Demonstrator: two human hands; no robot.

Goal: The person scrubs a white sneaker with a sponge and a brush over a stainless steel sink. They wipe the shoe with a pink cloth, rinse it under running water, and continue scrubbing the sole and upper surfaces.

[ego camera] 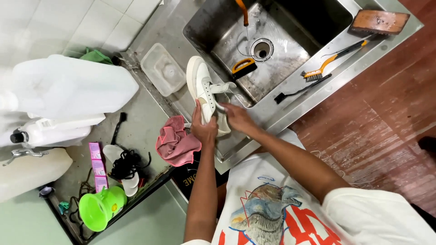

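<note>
A white sneaker lies on the steel counter beside the sink, its toe pointing away from me and its tongue flopped open. My left hand grips the shoe at its heel side. My right hand holds the heel end from the right, fingers at the opening. A pink cloth is bunched on the counter just left of my left hand.
In the sink lie a small yellow-handled brush and the drain. Two long brushes and a wooden scrub brush rest on the rim. A clear tub, large white jugs, black laces and a green cup sit left.
</note>
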